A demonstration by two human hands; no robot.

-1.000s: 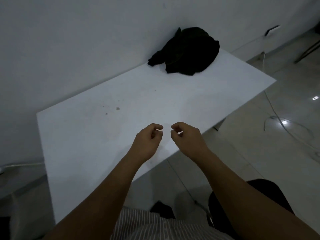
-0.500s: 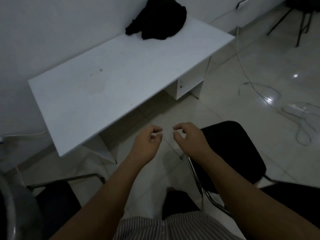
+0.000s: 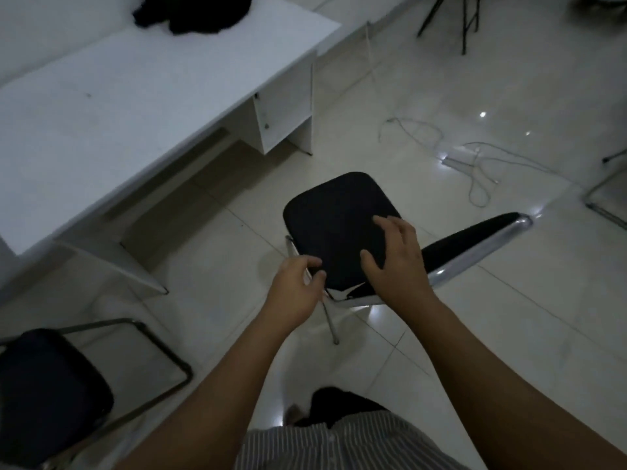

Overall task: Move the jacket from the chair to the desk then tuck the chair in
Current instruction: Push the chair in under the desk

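Note:
The black jacket [image 3: 196, 15] lies crumpled on the far end of the white desk [image 3: 118, 96], against the wall. The chair [image 3: 332, 218], with a black seat and chrome frame, stands on the tiled floor clear of the desk, its backrest [image 3: 475, 239] off to the right. My left hand [image 3: 295, 293] is at the seat's near left corner, fingers curled beside the frame and holding nothing that I can see. My right hand [image 3: 397, 266] hovers over the near right part of the seat with its fingers spread.
A second black chair [image 3: 44, 391] stands at the lower left. White cables [image 3: 475, 164] trail over the floor to the right. The desk's cabinet [image 3: 285, 110] sits under its right end. Another chair's frame [image 3: 607, 195] shows at the right edge.
My view has swung down from the desk to the chair. Both hands have dropped from in front of the desk to the chair's seat, and the right hand's fingers have spread.

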